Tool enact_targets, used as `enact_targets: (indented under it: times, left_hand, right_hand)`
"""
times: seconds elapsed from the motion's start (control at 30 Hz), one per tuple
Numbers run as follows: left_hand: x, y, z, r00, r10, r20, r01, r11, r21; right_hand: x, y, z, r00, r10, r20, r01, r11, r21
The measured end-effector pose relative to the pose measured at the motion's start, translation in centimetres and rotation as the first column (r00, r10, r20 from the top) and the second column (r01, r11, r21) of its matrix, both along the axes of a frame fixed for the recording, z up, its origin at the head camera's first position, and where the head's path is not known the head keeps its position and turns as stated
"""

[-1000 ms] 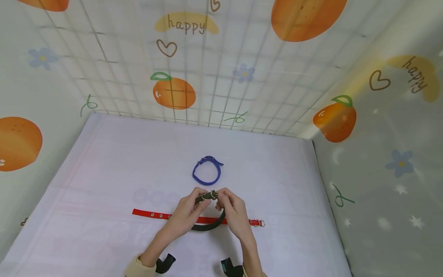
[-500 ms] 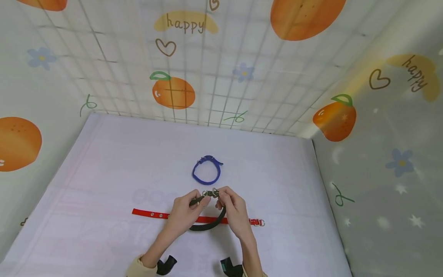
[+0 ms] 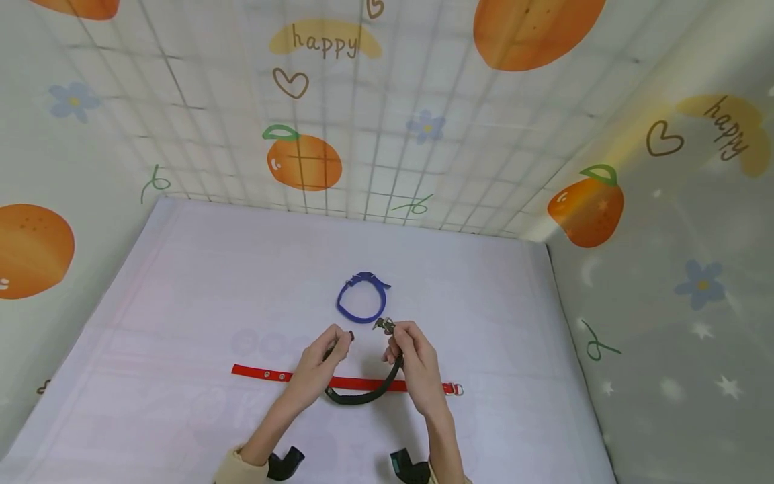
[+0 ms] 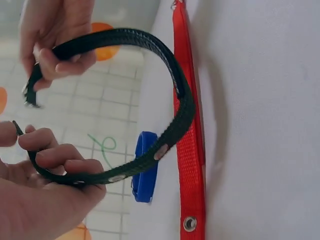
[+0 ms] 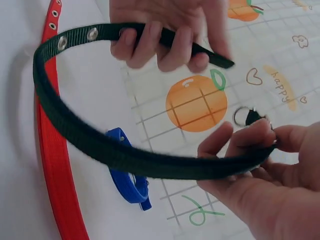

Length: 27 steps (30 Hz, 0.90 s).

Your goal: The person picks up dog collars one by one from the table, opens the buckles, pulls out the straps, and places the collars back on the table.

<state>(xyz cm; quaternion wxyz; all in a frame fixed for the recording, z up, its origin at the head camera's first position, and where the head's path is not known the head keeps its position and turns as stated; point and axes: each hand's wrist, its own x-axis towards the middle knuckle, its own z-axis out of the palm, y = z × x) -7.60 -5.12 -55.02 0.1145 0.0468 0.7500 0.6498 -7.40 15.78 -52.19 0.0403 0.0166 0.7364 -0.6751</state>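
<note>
A dark green collar point(image 3: 361, 399) with metal eyelets hangs in a curved loop between both hands, its two ends apart. The left hand point(image 3: 322, 356) grips the eyelet end; in the left wrist view its fingers curl round the strap point(image 4: 115, 175). The right hand point(image 3: 417, 359) pinches the collar near its metal buckle and ring point(image 3: 385, 326), which stick out above the fingertips. In the right wrist view the ring point(image 5: 243, 116) shows beyond the right fingers. Below the hands lies a red collar point(image 3: 363, 384), stretched out flat and partly hidden by the hands and the green collar.
A blue collar point(image 3: 361, 320), buckled into a ring, lies beyond the hands on the white table point(image 3: 484, 302). Patterned cloth walls point(image 3: 375, 168) stand at the back and sides. Black devices point(image 3: 410, 466) sit by both wrists.
The eyelet end has come out of the buckle. Both hands have moved apart, the right one up and rightward with the buckle, the left one slightly leftward with the eyelet end.
</note>
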Motion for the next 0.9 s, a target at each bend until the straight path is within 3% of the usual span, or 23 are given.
enact_targets:
  times: [0.13, 0.27, 0.43, 0.57, 0.77, 0.9]
  left_hand:
    - [-0.4, -1.3, -0.4, 0.998, 0.015, 0.053, -0.023, 0.988, 0.154]
    - [-0.9, -2.7, -0.7, 0.994, 0.061, 0.095, -0.083, 0.965, 0.247]
    - [-1.5, -4.7, -1.0, 0.981, 0.167, 0.102, -0.19, 0.937, 0.294]
    - [-1.6, -6.1, -1.1, 0.96, 0.257, 0.11, -0.278, 0.91, 0.309]
    - [-1.5, -7.6, -1.3, 0.915, 0.368, 0.166, -0.403, 0.835, 0.374]
    - [-1.5, -8.4, -1.5, 0.882, 0.422, 0.212, -0.472, 0.781, 0.409]
  right_hand:
    - [-0.1, 0.6, 0.0, 0.999, -0.031, 0.012, 0.032, 0.996, -0.08]
    - [-0.3, 1.1, -0.1, 0.993, -0.115, 0.025, 0.117, 0.982, -0.148]
    - [-0.5, 1.7, -0.2, 0.976, -0.21, 0.057, 0.218, 0.95, -0.226]
    - [-0.6, 2.3, -0.3, 0.956, -0.288, 0.054, 0.291, 0.919, -0.267]
    - [-0.8, 3.1, -0.6, 0.894, -0.445, 0.049, 0.438, 0.845, -0.307]
    - [-0.9, 3.7, -1.1, 0.865, -0.493, 0.09, 0.494, 0.806, -0.326]
